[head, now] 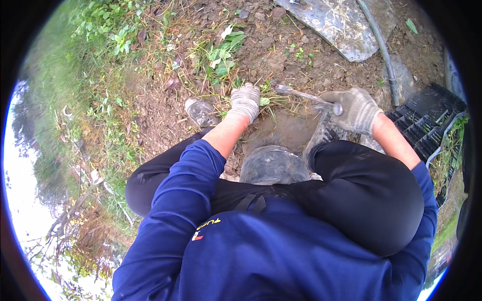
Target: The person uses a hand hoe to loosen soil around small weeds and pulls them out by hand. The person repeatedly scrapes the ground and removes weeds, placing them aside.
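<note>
My left hand (244, 99), in a dirty knit glove, is down among uprooted-looking weeds (276, 98) on bare soil. Its fingers are bent and close together, and their tips are hidden, so whether they grip stems cannot be told. My right hand (352, 111), gloved alike, is closed around a slim hand tool (301, 94). The tool's flattened, soil-coated end points left, towards the weeds and apart from my left hand. Broad green leaves (226, 56) lie just beyond my left hand.
Muddy boots (203, 112) flank a dark rounded object (273, 165) between my legs. A black plastic crate (425, 116) stands at right, with plants beside it. Farther off lie a grey sheet (335, 26) and a curved pipe (382, 49). Green undergrowth (101, 75) borders the soil at left.
</note>
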A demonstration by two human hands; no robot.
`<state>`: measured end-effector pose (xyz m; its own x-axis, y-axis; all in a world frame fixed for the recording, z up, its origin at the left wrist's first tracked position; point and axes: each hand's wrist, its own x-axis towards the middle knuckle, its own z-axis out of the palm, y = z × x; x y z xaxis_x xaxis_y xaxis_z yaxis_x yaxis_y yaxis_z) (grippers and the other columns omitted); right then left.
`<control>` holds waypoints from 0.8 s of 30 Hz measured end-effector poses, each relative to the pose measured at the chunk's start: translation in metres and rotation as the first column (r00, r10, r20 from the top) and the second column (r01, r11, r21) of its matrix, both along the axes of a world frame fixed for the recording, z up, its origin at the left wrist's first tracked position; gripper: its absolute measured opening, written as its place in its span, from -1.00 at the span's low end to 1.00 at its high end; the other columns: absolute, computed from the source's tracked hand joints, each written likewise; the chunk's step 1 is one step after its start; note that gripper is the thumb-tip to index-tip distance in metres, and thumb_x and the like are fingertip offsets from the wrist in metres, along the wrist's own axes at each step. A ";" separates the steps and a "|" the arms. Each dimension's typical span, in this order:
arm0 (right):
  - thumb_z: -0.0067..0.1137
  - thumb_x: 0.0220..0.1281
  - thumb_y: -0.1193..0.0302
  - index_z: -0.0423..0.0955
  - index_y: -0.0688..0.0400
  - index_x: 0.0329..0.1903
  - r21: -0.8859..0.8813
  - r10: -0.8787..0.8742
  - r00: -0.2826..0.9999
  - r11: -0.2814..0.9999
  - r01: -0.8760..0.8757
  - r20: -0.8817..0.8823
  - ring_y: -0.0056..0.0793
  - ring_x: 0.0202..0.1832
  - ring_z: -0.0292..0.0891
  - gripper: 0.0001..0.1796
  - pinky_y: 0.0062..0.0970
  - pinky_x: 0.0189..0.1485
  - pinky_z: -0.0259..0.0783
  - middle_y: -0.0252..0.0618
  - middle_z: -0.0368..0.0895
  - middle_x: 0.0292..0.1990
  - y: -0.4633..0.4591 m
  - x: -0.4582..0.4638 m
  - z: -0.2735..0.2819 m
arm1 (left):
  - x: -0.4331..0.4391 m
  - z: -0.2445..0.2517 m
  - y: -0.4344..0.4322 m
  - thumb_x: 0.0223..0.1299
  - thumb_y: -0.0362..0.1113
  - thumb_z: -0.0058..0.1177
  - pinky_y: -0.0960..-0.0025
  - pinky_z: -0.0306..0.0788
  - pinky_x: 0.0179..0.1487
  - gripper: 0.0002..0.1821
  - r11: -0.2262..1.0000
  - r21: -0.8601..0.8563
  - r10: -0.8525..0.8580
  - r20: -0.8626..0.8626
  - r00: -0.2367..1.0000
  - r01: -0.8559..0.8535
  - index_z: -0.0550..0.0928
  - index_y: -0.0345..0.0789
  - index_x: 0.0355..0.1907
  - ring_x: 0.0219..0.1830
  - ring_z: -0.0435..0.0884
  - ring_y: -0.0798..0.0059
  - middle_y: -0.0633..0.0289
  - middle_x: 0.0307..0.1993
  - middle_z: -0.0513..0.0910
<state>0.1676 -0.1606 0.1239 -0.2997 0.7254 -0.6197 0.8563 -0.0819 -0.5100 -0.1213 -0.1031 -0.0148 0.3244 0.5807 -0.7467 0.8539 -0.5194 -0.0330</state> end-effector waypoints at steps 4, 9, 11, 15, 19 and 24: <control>-0.10 0.04 0.37 0.56 0.03 0.00 -0.012 0.061 0.988 0.998 -0.060 0.143 -0.04 -0.31 0.59 -0.57 -0.17 -0.16 0.48 0.00 0.62 -0.42 0.015 0.010 0.050 | -0.003 0.008 0.001 -0.23 -0.10 0.40 0.14 0.41 0.08 -0.41 0.999 -0.032 -0.002 -0.013 1.000 0.001 0.56 -0.18 -0.03 0.07 0.54 0.19 0.09 -0.01 0.55; -0.07 0.04 0.36 0.53 -0.02 0.04 -0.006 0.046 0.998 0.999 -0.046 0.035 -0.08 -0.34 0.59 -0.56 -0.22 -0.19 0.49 -0.05 0.62 -0.45 0.017 -0.014 -0.005 | -0.012 0.013 -0.003 -0.26 -0.03 0.39 0.14 0.38 0.10 -0.21 0.999 0.008 -0.040 0.074 0.996 0.040 0.43 -0.23 0.12 0.09 0.51 0.19 0.09 0.01 0.52; -0.06 0.04 0.36 0.51 -0.02 0.05 -0.012 0.054 0.997 0.999 -0.053 0.056 -0.10 -0.36 0.59 -0.55 -0.22 -0.21 0.49 -0.06 0.62 -0.47 0.014 -0.018 -0.021 | -0.015 0.011 -0.008 -0.20 -0.05 0.36 0.16 0.33 0.15 -0.10 0.996 0.080 0.024 0.061 0.998 -0.029 0.30 -0.30 0.26 0.16 0.45 0.18 0.06 0.11 0.45; 0.02 0.05 0.36 0.49 0.21 -0.03 0.143 0.343 0.936 0.926 -0.350 0.075 -0.10 -0.42 0.59 -0.61 -0.19 -0.33 0.49 -0.08 0.62 -0.51 0.014 -0.044 -0.005 | -0.014 0.002 -0.017 -0.01 -0.05 0.23 0.13 0.33 0.13 -0.25 0.984 0.159 0.061 0.094 0.994 -0.076 0.33 -0.31 0.24 0.11 0.50 0.18 0.02 0.12 0.47; 0.12 -0.04 0.43 0.51 0.23 -0.26 0.334 0.571 0.797 0.725 -0.603 0.199 -0.10 -0.44 0.60 -0.77 -0.20 -0.38 0.48 -0.08 0.60 -0.54 0.035 -0.038 0.036 | -0.018 -0.003 -0.017 0.05 -0.01 0.17 0.11 0.38 0.05 -0.50 0.978 0.111 0.162 0.114 0.980 -0.175 0.52 -0.24 0.00 0.01 0.57 0.17 0.07 -0.07 0.60; 0.06 -0.13 0.51 0.56 0.15 -0.12 0.262 0.252 0.944 0.916 -0.304 0.214 -0.10 -0.39 0.59 -0.62 -0.24 -0.26 0.50 -0.08 0.61 -0.50 0.019 0.021 0.066 | -0.039 0.006 -0.023 0.04 -0.10 0.13 0.14 0.43 0.00 -0.66 1.000 0.012 0.023 0.137 0.990 -0.025 0.61 -0.19 -0.14 -0.04 0.60 0.18 0.13 -0.16 0.65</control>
